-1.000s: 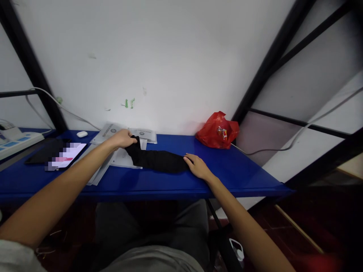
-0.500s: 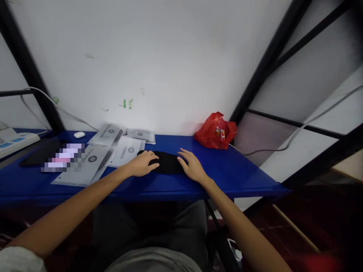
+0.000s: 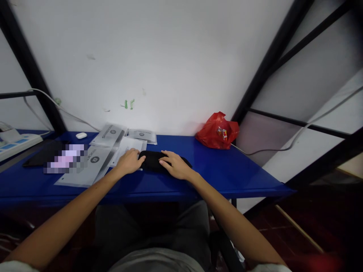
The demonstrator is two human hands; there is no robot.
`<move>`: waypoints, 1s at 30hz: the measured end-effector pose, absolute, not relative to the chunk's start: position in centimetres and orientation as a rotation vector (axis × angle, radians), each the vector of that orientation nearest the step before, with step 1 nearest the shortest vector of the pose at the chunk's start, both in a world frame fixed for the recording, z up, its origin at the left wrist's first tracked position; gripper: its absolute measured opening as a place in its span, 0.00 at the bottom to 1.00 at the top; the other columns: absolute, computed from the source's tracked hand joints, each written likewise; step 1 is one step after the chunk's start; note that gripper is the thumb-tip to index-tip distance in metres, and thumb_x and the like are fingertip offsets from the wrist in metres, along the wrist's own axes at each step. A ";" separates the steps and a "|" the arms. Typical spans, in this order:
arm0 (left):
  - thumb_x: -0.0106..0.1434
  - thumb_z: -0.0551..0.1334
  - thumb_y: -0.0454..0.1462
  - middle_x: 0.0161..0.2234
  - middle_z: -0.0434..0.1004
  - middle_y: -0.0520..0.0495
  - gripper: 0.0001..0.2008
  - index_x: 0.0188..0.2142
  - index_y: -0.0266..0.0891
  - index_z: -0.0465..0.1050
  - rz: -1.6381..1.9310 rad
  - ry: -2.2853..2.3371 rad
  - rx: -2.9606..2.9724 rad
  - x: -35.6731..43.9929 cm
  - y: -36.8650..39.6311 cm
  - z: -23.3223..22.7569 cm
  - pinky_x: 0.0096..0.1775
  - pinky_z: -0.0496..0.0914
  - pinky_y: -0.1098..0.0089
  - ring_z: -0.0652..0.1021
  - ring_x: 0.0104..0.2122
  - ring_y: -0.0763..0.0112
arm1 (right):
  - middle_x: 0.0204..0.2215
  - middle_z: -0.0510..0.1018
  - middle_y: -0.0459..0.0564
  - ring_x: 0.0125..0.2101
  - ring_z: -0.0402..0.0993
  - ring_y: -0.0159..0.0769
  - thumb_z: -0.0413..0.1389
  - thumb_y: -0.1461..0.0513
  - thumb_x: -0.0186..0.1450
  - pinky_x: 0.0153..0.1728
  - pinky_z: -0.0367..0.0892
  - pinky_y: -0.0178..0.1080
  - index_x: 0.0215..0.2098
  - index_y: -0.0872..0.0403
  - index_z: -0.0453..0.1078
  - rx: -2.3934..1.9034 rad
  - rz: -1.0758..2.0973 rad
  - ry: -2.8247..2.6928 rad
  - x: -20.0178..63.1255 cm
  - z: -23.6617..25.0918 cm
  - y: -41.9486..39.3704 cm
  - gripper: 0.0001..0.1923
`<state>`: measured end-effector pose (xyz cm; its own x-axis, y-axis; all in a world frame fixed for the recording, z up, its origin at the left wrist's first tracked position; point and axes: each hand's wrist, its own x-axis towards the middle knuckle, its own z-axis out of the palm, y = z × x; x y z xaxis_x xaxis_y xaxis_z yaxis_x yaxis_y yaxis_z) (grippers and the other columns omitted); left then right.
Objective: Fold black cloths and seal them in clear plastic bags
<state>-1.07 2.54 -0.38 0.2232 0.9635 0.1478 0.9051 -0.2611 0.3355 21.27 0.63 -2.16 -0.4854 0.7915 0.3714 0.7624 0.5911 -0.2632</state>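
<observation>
A flat black folded item, looking like cloth (image 3: 154, 161), lies lengthwise on the blue table (image 3: 227, 170); its exact kind does not show. My left hand (image 3: 129, 162) is at its left end, thumb against the near left corner and fingers stretched forward beside it. Across the right part of the item rests my right hand (image 3: 176, 166), palm down with fingers spread. Neither hand is wrapped round it. Just left of my left hand is a white-grey printed plastic pouch (image 3: 124, 145), partly covered by that hand.
More printed pouches (image 3: 85, 166) overlap on the left, near a phone with a blurred screen (image 3: 66, 156). A white earbud case (image 3: 81, 135) and a power strip (image 3: 19, 145) are farther left. At the back right sits a red plastic bag (image 3: 217, 132), with a cable behind it.
Both hands have shifted left, my right hand from beyond the black item's right end onto its top. My left hand has slid off its top to its left end.
</observation>
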 end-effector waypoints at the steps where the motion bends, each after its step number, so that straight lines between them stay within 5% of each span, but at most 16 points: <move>1: 0.61 0.50 0.49 0.41 0.75 0.36 0.22 0.39 0.36 0.72 0.451 1.827 2.272 -1.1 2.5 -0.2 0.40 0.66 0.63 0.74 0.43 0.53 | 0.58 0.66 0.54 0.58 0.60 0.45 0.44 0.53 0.68 0.58 0.55 0.52 0.47 0.51 0.73 -1.240 0.097 -2.371 21.4 -2.3 0.7 0.20; 6: 0.58 0.50 0.56 0.29 0.77 0.39 0.25 0.26 0.38 0.71 0.320 1.827 2.120 -1.0 2.9 0.3 0.32 0.65 0.64 0.77 0.34 0.54 | 0.57 0.66 0.53 0.58 0.60 0.43 0.42 0.54 0.69 0.58 0.55 0.50 0.48 0.51 0.73 -1.275 0.124 -2.378 22.2 -2.9 0.8 0.21; 15: 0.52 0.62 0.41 0.36 0.76 0.40 0.12 0.35 0.36 0.67 0.666 1.721 1.873 1.6 3.5 0.2 0.34 0.67 0.67 0.76 0.37 0.59 | 0.56 0.68 0.53 0.57 0.61 0.42 0.42 0.54 0.69 0.57 0.56 0.50 0.48 0.51 0.72 -1.282 0.111 -2.299 22.9 -2.8 0.6 0.21; 22: 0.52 0.60 0.38 0.33 0.74 0.45 0.09 0.34 0.40 0.65 0.768 1.824 2.063 0.5 3.5 1.8 0.35 0.66 0.66 0.74 0.37 0.60 | 0.53 0.71 0.56 0.55 0.64 0.43 0.44 0.54 0.67 0.57 0.58 0.49 0.49 0.54 0.71 -1.515 0.030 -2.020 28.7 -4.1 0.5 0.21; 30: 0.58 0.55 0.35 0.43 0.73 0.40 0.13 0.44 0.39 0.64 0.685 1.991 2.339 1.6 2.3 3.5 0.39 0.65 0.61 0.74 0.42 0.54 | 0.53 0.71 0.59 0.55 0.65 0.44 0.45 0.54 0.67 0.56 0.58 0.49 0.50 0.58 0.70 -1.696 -0.013 -2.025 31.6 -5.9 0.1 0.22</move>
